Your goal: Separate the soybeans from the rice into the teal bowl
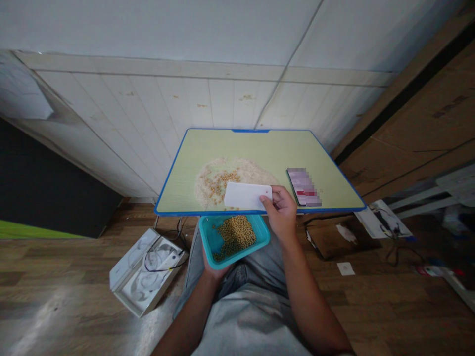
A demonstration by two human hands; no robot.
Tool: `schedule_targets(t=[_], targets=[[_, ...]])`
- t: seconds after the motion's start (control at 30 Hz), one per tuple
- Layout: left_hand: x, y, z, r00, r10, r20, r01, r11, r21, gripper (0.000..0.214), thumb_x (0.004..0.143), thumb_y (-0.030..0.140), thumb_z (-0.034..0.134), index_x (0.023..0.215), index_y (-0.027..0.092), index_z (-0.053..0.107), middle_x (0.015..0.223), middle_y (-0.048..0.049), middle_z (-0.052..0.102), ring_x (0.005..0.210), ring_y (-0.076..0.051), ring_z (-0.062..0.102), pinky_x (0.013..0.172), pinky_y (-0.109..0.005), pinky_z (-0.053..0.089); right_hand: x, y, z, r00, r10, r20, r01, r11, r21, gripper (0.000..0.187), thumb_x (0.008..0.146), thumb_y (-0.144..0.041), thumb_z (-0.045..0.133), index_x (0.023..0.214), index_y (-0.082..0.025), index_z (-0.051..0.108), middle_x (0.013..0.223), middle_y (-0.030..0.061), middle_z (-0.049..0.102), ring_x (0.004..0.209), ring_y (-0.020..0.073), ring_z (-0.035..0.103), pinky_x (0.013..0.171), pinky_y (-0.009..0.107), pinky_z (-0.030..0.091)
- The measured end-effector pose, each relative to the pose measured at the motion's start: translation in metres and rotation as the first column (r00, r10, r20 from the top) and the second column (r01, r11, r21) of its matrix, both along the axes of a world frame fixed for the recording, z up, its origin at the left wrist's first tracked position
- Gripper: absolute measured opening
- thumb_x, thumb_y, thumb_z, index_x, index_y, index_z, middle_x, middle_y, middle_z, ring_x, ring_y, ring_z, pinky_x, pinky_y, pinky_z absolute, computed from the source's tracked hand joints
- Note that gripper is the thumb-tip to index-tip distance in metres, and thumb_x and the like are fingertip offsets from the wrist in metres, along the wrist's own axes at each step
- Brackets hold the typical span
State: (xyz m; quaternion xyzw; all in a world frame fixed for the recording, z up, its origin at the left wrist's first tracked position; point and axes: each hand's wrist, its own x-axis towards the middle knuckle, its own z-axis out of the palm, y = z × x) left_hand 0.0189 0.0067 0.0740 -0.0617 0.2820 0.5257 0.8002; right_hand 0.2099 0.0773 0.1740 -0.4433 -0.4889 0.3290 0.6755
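Note:
My right hand (281, 207) grips a white card (247, 196) by its right end, flat on the near edge of the green table (315, 153). Just beyond the card lies a pile of rice and yellow beans (218, 180). My left hand (213, 269) holds a teal tray (211, 232) from underneath, right below the table's front edge. The tray contains many yellow beans (235, 235). Most of my left hand is hidden under the tray.
A phone (304, 187) lies on the table to the right of my hand. An open white box (144, 269) with cables sits on the wooden floor at left. Cardboard boxes (415, 123) lean at right, with papers and cables on the floor below them.

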Motion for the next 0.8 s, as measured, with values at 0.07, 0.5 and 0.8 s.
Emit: schedule_targets(t=[0.07, 0.5, 0.8], targets=[[0.001, 0.000, -0.003, 1.000, 0.017, -0.005, -0.017, 1.000, -0.020, 0.055, 0.111, 0.060, 0.062, 0.145, 0.021, 0.081, 0.167, -0.0130, 0.077, 0.173, -0.042, 0.052, 0.143, -0.065, 0.045, -0.001, -0.001, -0.001, 1.000, 0.029, 0.004, -0.029, 0.999, -0.016, 0.025, 0.090, -0.042, 0.091, 0.099, -0.027, 0.072, 0.078, -0.0028, 0.081, 0.066, 0.0174, 0.071, 0.059, 0.025, 0.051], [-0.010, -0.001, -0.035, 0.999, -0.023, 0.025, 0.023, 1.000, 0.001, 0.058, 0.106, 0.062, 0.068, 0.148, 0.023, 0.078, 0.154, -0.0150, 0.084, 0.165, -0.042, 0.062, 0.142, -0.067, 0.045, 0.003, 0.001, 0.001, 0.951, -0.304, -0.063, 0.309, 0.946, 0.098, 0.031, 0.090, -0.047, 0.089, 0.103, -0.026, 0.071, 0.094, 0.0035, 0.088, 0.086, 0.0217, 0.083, 0.075, 0.031, 0.065], [-0.012, -0.005, -0.030, 0.996, -0.075, 0.041, 0.072, 0.994, 0.085, 0.056, 0.110, 0.063, 0.058, 0.144, 0.026, 0.082, 0.159, -0.0109, 0.082, 0.173, -0.040, 0.053, 0.148, -0.061, 0.035, 0.036, 0.005, -0.003, 0.878, -0.473, -0.076, 0.478, 0.874, 0.087, 0.037, 0.085, -0.049, 0.092, 0.102, -0.025, 0.069, 0.098, 0.0050, 0.086, 0.092, 0.0248, 0.085, 0.087, 0.039, 0.069]])
